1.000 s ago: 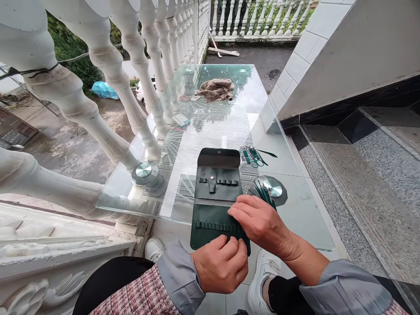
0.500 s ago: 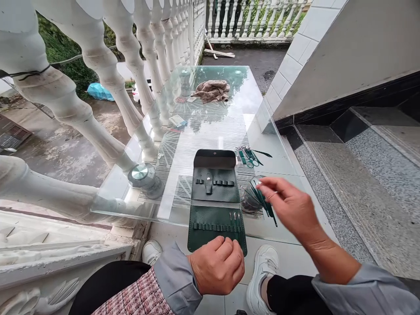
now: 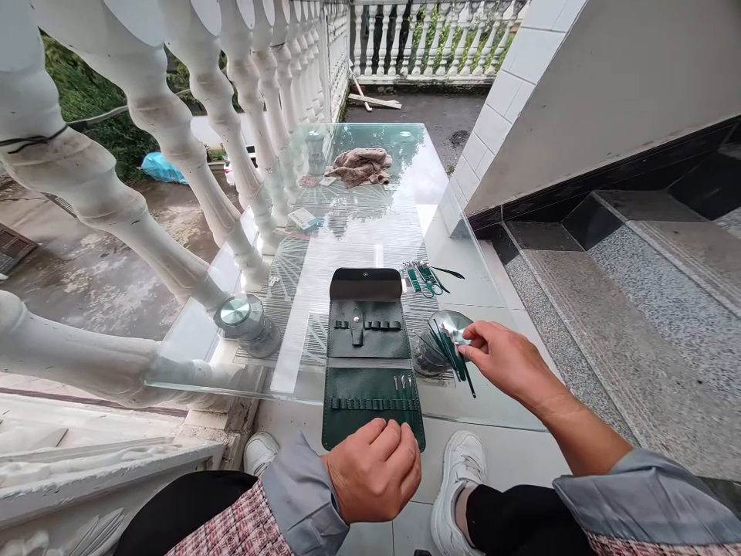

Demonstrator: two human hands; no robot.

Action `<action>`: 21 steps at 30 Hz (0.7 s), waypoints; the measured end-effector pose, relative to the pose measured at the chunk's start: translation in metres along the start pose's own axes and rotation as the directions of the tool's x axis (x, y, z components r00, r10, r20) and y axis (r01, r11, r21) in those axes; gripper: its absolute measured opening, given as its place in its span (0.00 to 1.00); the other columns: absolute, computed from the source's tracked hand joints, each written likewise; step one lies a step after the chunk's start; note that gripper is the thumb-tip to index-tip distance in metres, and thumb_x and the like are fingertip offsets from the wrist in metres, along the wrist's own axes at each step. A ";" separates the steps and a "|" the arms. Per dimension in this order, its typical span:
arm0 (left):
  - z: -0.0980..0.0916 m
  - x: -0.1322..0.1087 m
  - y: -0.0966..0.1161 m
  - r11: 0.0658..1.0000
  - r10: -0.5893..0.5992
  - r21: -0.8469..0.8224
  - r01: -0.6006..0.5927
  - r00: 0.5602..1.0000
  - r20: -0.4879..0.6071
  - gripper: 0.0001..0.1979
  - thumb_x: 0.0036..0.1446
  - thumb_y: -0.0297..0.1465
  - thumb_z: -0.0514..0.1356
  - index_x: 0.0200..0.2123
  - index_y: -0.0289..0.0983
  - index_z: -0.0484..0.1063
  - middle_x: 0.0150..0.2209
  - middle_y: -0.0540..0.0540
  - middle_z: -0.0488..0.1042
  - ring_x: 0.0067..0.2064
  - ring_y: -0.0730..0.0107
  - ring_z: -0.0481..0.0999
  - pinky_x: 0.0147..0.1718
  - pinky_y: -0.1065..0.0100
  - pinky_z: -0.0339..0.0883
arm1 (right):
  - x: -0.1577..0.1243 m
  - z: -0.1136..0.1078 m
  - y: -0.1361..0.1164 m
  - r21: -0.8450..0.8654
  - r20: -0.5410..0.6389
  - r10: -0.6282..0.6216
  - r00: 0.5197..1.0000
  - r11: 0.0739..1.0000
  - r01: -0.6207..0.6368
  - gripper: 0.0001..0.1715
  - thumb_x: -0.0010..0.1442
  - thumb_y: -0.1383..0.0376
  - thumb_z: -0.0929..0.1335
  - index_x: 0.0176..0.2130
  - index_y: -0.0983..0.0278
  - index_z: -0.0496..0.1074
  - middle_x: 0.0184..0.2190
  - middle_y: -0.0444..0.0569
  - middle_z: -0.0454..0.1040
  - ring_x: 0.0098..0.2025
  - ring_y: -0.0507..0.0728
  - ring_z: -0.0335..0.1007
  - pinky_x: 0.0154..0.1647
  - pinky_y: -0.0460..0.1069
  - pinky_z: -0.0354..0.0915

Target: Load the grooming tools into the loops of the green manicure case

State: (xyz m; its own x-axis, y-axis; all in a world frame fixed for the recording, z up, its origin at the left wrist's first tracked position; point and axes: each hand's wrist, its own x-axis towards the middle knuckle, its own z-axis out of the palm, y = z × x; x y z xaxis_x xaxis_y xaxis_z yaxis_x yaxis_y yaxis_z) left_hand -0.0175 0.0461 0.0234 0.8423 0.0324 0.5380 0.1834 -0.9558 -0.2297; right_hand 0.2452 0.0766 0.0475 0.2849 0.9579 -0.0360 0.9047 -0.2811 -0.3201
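An unfolded dark green manicure case (image 3: 370,344) lies over the near edge of the glass table, a row of elastic loops on each panel. Three slim tools with silver tips (image 3: 404,384) sit in loops at the right of the lower panel. My left hand (image 3: 373,471) is closed at the case's lower right edge; what its fingers hold is hidden. To the right, my right hand (image 3: 503,359) pinches at the bunch of thin green tools (image 3: 451,351), with thumb and forefinger on a silver-tipped one.
Green clippers and scissors (image 3: 425,278) lie beyond the case. A brown cloth (image 3: 360,166) and a small card (image 3: 303,219) are farther along the glass table (image 3: 231,386). White balusters (image 3: 156,116) stand left; stone steps (image 3: 607,286) rise on the right.
My right hand has come down to the bunch of green tools, its fingertips now among them. My left hand keeps its place at the case edge. The view has shifted slightly.
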 end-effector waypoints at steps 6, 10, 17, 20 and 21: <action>0.001 -0.001 0.001 1.000 0.003 0.008 -0.003 1.000 0.018 0.11 0.60 0.26 0.53 0.38 0.28 0.73 0.40 0.36 0.75 0.38 0.62 0.75 0.35 0.62 0.69 | 0.002 0.004 0.005 -0.069 -0.011 -0.042 0.999 0.997 0.041 0.08 0.52 0.63 0.65 0.34 0.62 0.70 0.30 0.46 0.73 0.30 0.54 0.68 0.31 0.48 0.58; 0.001 -0.002 0.001 1.000 0.008 0.019 -0.009 0.999 0.033 0.10 0.60 0.27 0.53 0.38 0.28 0.73 0.40 0.36 0.74 0.39 0.62 0.74 0.36 0.62 0.68 | 0.002 0.004 0.004 -0.112 -0.017 -0.072 0.997 0.991 0.069 0.08 0.52 0.67 0.63 0.35 0.62 0.70 0.29 0.46 0.73 0.30 0.54 0.68 0.30 0.48 0.56; 0.001 -0.001 0.000 1.000 0.005 0.009 -0.005 1.000 0.016 0.10 0.59 0.26 0.53 0.38 0.28 0.73 0.39 0.36 0.74 0.38 0.62 0.74 0.35 0.62 0.68 | 0.000 0.001 0.003 -0.128 0.004 -0.098 0.995 0.987 0.097 0.05 0.51 0.65 0.65 0.32 0.61 0.69 0.30 0.46 0.73 0.30 0.55 0.67 0.30 0.47 0.56; 0.002 -0.001 0.001 1.000 0.004 0.011 -0.004 1.000 0.014 0.10 0.59 0.27 0.53 0.38 0.28 0.73 0.39 0.36 0.75 0.38 0.62 0.74 0.35 0.62 0.68 | -0.001 0.002 0.004 -0.143 0.005 -0.104 0.995 0.984 0.103 0.10 0.50 0.71 0.63 0.34 0.61 0.70 0.30 0.46 0.74 0.31 0.54 0.68 0.30 0.47 0.56; 0.002 -0.001 0.001 1.000 0.001 0.010 -0.001 1.000 0.008 0.10 0.59 0.27 0.53 0.38 0.28 0.73 0.39 0.36 0.75 0.38 0.61 0.74 0.35 0.62 0.68 | -0.001 0.002 0.004 -0.144 0.005 -0.104 0.995 0.984 0.104 0.12 0.50 0.73 0.63 0.35 0.61 0.70 0.30 0.45 0.74 0.31 0.54 0.68 0.29 0.47 0.56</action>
State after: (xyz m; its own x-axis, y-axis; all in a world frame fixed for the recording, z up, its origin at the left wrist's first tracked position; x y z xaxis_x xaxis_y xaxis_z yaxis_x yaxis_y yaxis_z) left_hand -0.0174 0.0460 0.0211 0.8467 0.0341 0.5309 0.1879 -0.9528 -0.2385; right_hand 0.2485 0.0749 0.0444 0.1873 0.9823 -0.0072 0.9656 -0.1855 -0.1825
